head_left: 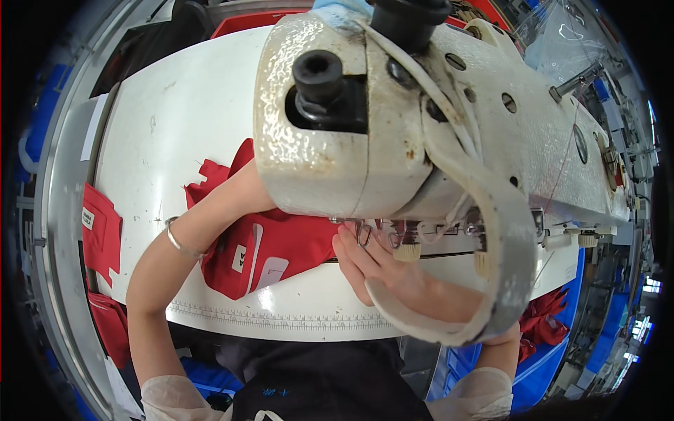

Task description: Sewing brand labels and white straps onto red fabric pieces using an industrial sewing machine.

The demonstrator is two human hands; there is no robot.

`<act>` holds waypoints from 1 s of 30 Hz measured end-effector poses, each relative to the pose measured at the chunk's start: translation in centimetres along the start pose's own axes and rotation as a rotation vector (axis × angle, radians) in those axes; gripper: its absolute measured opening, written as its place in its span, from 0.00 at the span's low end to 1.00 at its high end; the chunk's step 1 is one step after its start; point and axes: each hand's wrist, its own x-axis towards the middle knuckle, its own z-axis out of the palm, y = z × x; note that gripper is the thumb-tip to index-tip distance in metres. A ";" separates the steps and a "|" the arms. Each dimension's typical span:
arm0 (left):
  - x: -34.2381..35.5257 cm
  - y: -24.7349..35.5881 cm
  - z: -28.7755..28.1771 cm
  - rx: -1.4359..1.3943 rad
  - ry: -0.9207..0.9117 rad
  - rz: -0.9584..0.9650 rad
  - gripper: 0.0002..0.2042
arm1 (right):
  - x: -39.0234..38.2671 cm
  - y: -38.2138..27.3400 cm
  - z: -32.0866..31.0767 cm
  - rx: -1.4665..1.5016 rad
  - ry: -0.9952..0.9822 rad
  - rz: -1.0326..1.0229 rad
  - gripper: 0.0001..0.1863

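"Where's the red cloth [298,242]?"

"On the white counter [175,98], partly hidden by the head of the sewing machine [309,172]. Its pale patches [272,270] face up, and its right edge reaches my right hand [382,270]."

"And your fingers?"

"The right ones are stretched out side by side, not pinching anything I can see. The left ones are hidden behind the machine's head; my left forearm [214,217] slants over the cloth, but I can't tell whether those fingers are apart or clamped."

"What worries you?"

"My right fingertips, mainly. They're just beside the metal fittings [364,236] under the head; if those ran with me there, I might get nipped. The cloth could pucker or skew, too, if my two hands pulled unevenly."

"And that bracelet [184,242]?"

"It sits near the cloth's left side, so a loose edge could catch on it. Then there's the curved bar [516,245] over my right forearm [449,298]: lifting too fast, I'd probably knock it."
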 end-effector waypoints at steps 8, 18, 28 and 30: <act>-6.7 4.5 3.3 -0.040 -0.002 0.113 0.14 | -0.1 -0.1 -1.4 -0.057 -0.031 0.027 0.20; -5.9 1.5 4.5 -0.164 0.089 0.181 0.15 | -0.2 0.6 -0.9 0.056 -0.055 0.276 0.12; -3.4 -0.1 3.9 -0.078 0.177 0.147 0.10 | -1.7 1.5 1.4 -0.197 -0.010 0.209 0.20; -3.3 0.1 3.7 -0.110 0.184 0.120 0.10 | -1.0 1.4 0.4 -0.134 0.001 0.253 0.19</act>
